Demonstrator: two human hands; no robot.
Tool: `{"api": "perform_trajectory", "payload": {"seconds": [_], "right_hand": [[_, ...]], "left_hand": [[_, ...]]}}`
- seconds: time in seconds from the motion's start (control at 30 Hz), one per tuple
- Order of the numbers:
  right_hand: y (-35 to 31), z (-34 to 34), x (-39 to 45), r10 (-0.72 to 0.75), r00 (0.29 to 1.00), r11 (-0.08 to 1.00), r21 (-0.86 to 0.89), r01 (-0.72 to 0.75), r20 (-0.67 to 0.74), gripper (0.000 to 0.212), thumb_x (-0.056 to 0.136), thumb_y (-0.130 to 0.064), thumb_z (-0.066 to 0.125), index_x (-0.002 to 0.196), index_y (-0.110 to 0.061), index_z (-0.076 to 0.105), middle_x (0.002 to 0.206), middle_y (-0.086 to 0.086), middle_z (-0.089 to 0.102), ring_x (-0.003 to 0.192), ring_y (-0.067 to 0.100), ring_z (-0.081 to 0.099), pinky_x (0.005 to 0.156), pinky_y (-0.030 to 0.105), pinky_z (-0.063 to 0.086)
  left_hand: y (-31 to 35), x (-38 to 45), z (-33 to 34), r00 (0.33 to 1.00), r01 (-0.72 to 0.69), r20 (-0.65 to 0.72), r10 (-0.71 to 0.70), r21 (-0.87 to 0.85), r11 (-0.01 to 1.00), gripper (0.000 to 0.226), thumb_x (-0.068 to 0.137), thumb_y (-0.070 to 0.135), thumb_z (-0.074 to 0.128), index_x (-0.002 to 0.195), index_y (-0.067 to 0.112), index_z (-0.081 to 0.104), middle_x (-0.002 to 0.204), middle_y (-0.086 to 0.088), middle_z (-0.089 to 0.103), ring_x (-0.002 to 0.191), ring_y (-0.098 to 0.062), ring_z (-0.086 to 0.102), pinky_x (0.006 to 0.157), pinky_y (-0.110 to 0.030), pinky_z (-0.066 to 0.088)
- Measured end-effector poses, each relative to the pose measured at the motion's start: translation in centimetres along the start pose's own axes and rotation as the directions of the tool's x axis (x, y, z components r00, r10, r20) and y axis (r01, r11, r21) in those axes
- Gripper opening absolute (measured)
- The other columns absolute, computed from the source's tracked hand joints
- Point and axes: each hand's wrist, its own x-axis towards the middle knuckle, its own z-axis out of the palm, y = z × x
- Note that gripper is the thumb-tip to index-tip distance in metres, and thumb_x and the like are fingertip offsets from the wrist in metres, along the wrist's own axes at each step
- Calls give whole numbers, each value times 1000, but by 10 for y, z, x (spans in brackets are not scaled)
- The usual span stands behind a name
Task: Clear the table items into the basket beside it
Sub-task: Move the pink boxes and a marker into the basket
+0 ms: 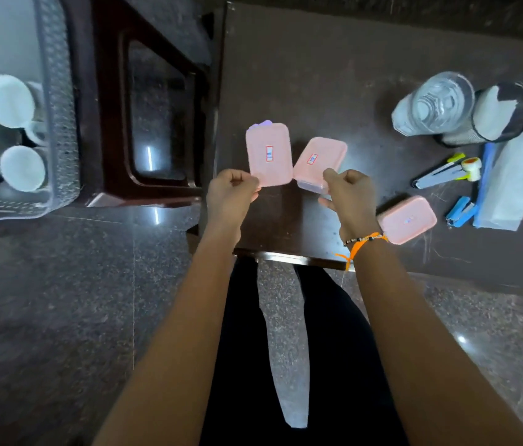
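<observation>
Head cam's looking straight down at my two arms over the near corner of the dark brown table (334,75). My left hand (231,196) is pinching the near edge of a pink rectangular plastic box with a small red-framed label (269,154), lifted up over the table's left side. My right hand (348,196) has its fingers curled round a second pink lidded box (318,162), tilted, just beside the first one. A third pink box (409,218) sits on the table by my right wrist. Further right there's a clear plastic jar (433,104), a dark mesh cup (498,114), a blue stapler (461,211) and a clear plastic pouch (514,181). The clear plastic basket (61,123) is well off to the left, with white round lids (9,101) in it.
</observation>
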Motion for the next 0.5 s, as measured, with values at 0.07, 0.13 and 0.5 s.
{"api": "perform_trajectory", "payload": {"seconds": [0.07, 0.13, 0.5], "right_hand": [[-9, 21, -19, -50, 997, 999, 2, 50, 51, 33, 80, -15, 60, 52, -14, 42, 72, 8, 56, 78, 18, 59, 63, 27, 54], [-19, 43, -35, -86, 991, 996, 17, 85, 102, 29, 80, -14, 60, 56, -13, 44, 78, 10, 57, 81, 18, 59, 65, 26, 55], [-91, 183, -118, -293, 863, 956, 113, 271, 410, 23, 83, -4, 55, 68, -20, 50, 78, 3, 54, 76, 14, 57, 67, 20, 58]], "left_hand": [[7, -5, -36, 998, -49, -39, 47, -49, 998, 11, 83, 7, 61, 78, 16, 60, 93, -6, 69, 91, -16, 68, 82, -25, 56], [16, -9, -71, 992, -96, -95, 88, -85, 992, 11, 83, 7, 61, 79, 17, 60, 97, -9, 70, 93, -20, 69, 85, -30, 56], [104, 39, -255, 835, -266, -449, 318, 175, 948, 15, 77, 17, 55, 87, 9, 63, 91, -8, 70, 89, -23, 65, 80, -29, 49]]}}
